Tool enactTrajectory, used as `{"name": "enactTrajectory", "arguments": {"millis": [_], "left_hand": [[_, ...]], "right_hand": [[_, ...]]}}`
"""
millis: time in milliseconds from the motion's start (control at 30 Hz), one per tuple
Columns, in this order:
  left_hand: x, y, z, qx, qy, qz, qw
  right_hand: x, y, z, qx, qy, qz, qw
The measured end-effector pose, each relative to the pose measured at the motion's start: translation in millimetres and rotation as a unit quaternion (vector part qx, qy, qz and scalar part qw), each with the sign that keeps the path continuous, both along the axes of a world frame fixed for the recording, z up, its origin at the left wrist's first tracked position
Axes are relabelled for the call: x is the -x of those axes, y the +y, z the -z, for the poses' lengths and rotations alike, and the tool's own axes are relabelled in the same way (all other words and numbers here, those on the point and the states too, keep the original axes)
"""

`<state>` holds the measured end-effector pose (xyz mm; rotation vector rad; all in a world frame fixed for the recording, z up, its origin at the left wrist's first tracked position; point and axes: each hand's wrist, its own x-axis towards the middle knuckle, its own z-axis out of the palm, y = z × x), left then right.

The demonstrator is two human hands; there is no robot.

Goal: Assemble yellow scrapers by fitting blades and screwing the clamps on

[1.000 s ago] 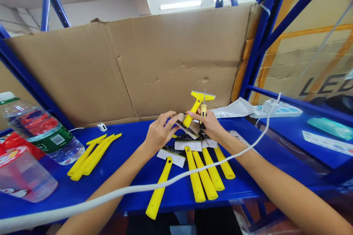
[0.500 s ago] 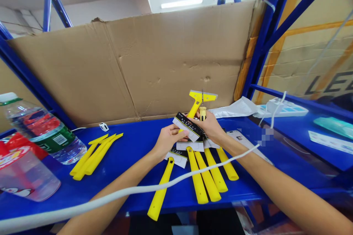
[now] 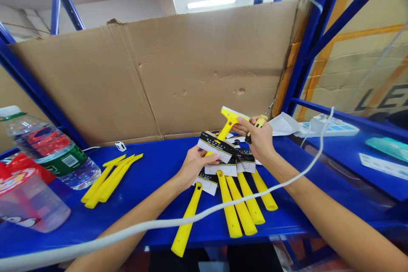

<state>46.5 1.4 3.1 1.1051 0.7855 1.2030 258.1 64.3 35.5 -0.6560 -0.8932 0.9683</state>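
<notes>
My left hand (image 3: 193, 164) is closed around a yellow scraper (image 3: 227, 129) with a black-and-white printed card (image 3: 217, 148) at its neck. The scraper's wide head points up and away from me. In my right hand (image 3: 263, 141) a screwdriver (image 3: 260, 122) with a cream and black handle is gripped, its shaft tilted up to the right. Fingers of that same hand touch the right end of the scraper's head. Below the hands, several yellow handles (image 3: 230, 208) lie side by side, black-and-white cards over their upper ends. Another yellow handle (image 3: 187, 221) with a card lies apart to the left.
Several yellow handles (image 3: 111, 180) lie at left, beside a water bottle (image 3: 68, 159) and a clear cup (image 3: 41, 206). A white cable (image 3: 149, 224) crosses in front of my forearms. Cardboard (image 3: 197, 72) walls the back of the blue table (image 3: 143, 195). A power strip (image 3: 338, 126) is at right.
My right hand has moved right, swinging the screwdriver from upright beside the scraper's head to a rightward tilt. Its fingers now touch the head, which has turned. My left hand keeps its hold.
</notes>
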Motion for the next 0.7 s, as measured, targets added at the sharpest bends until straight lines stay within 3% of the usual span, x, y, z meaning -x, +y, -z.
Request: {"name": "enactTrajectory", "arguments": {"millis": [167, 333, 700], "left_hand": [[1.8, -1.8, -6.1, 0.008, -0.006, 0.014, 1.000], [-0.3, -3.8, -8.9, 0.007, -0.035, 0.006, 0.999], [3.3, -6.4, -22.4, -0.068, -0.040, -0.052, 0.996]], "right_hand": [[12.3, -6.1, 9.3, 0.026, -0.063, -0.030, 0.997], [22.5, -18.1, 14.5, 0.006, -0.136, -0.046, 0.990], [27.7, -30.6, 7.6, 0.002, -0.092, -0.115, 0.989]]}}
